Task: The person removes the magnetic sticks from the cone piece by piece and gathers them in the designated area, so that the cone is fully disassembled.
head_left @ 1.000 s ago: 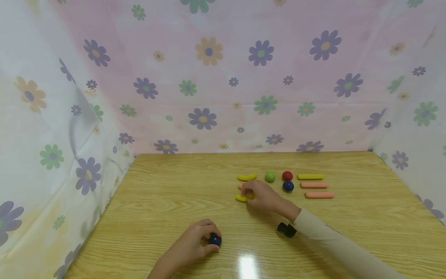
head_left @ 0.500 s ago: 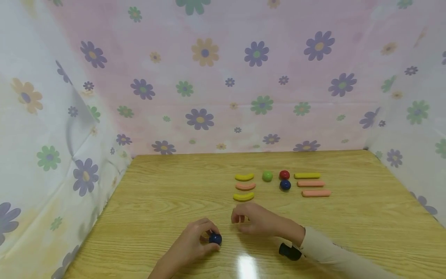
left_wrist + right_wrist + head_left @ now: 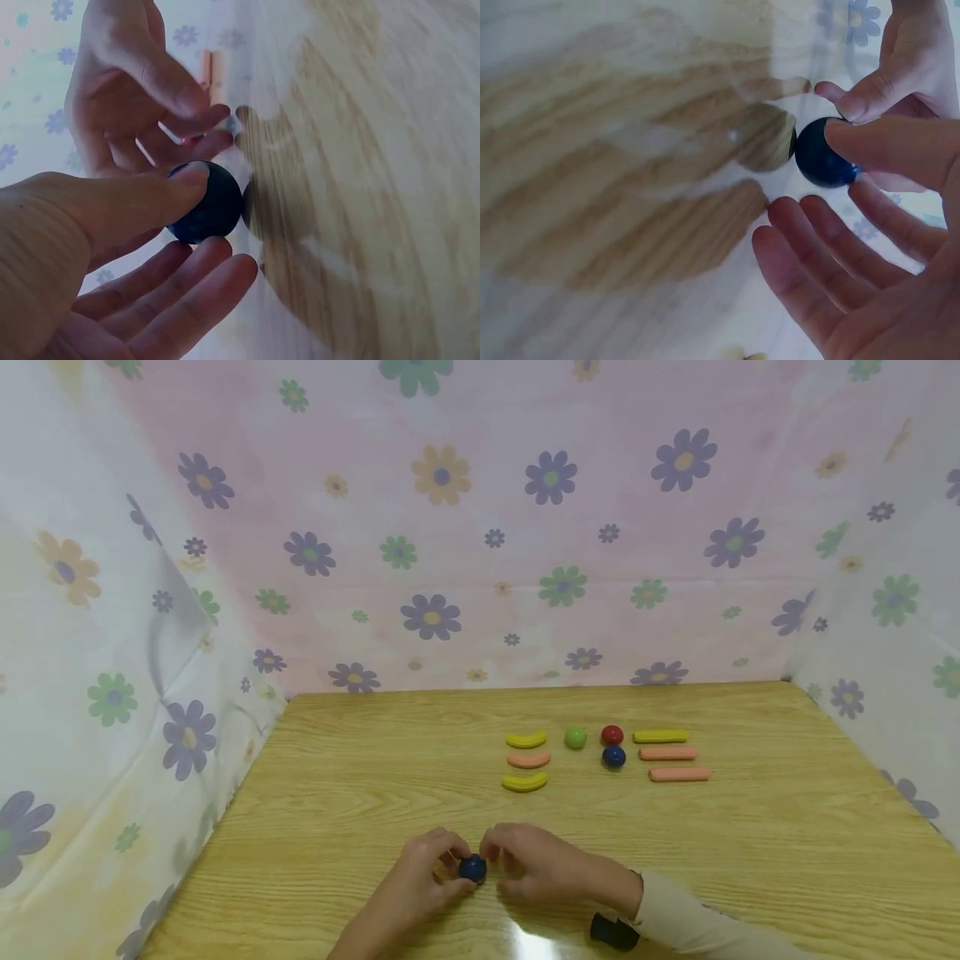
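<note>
A glossy dark blue ball (image 3: 472,868) sits on the wooden table near its front. My left hand (image 3: 429,877) pinches it between thumb and fingers; in the left wrist view the thumb lies across the ball (image 3: 214,206) and the fingertips curve beneath. From the right, my right hand (image 3: 543,864) reaches in with loosely bent fingers, its fingertips right beside the ball. The right wrist view has its thumb overlapping the ball (image 3: 821,157), while the other fingers (image 3: 802,262) spread apart below.
Farther back lie yellow bananas (image 3: 527,741), a pink banana (image 3: 529,761), a green ball (image 3: 575,737), a red ball (image 3: 612,735), another dark blue ball (image 3: 613,757), a yellow stick (image 3: 661,737) and pink sticks (image 3: 678,774). Flowered cloth (image 3: 480,560) walls the table (image 3: 337,777).
My right hand has left the front yellow banana and come toward me and left to the blue ball. The left hand keeps its hold, shifting slightly right with the ball.
</note>
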Demonstrator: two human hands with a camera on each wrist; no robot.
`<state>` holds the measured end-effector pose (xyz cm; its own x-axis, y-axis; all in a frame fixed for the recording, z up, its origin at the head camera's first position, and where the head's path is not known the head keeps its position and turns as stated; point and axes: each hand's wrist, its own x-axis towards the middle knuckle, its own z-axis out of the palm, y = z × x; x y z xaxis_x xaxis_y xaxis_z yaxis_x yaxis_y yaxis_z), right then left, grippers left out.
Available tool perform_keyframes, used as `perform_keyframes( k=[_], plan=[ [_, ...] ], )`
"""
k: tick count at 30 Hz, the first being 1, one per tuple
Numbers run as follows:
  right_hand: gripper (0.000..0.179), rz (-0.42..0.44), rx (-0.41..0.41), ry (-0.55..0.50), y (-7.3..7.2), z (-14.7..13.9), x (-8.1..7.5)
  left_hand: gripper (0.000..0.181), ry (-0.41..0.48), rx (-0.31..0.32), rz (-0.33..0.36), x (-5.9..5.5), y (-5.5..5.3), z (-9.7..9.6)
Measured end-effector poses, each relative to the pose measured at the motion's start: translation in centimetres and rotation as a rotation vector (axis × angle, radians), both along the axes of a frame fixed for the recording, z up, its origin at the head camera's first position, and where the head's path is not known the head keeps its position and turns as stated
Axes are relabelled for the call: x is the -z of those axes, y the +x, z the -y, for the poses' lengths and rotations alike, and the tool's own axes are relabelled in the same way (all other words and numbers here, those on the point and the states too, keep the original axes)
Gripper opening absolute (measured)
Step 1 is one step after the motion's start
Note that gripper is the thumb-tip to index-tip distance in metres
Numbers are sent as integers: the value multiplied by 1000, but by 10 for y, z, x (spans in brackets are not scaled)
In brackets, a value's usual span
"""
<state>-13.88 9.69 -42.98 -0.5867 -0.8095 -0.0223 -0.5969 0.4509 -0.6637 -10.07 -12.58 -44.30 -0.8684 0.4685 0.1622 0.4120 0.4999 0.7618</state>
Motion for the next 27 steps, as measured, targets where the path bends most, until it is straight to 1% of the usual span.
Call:
perform_keyframes(
  k=[3,6,7,11,15,20,24,27],
  plan=[
    [28,23,25,-53,0,2,4,21,44,13,18,1,1,-4],
    [28,30,26,-95,0,4,6,21,72,32,49,1,1,-9],
    [28,33,25,-102,0,4,7,21,76,36,61,1,2,-10],
    [28,52,20,-118,0,0,5,19,64,49,62,1,3,-12],
    [28,69,28,-145,-1,-11,6,16,21,43,54,0,5,-10],
    [28,69,85,-151,-6,-31,3,14,-47,10,38,-3,5,-5],
    [28,43,146,-142,-14,-48,-3,14,-91,-25,2,-5,6,0],
    [29,-13,187,-120,-23,-60,-7,14,-120,-51,-36,-5,7,4]
  ],
)
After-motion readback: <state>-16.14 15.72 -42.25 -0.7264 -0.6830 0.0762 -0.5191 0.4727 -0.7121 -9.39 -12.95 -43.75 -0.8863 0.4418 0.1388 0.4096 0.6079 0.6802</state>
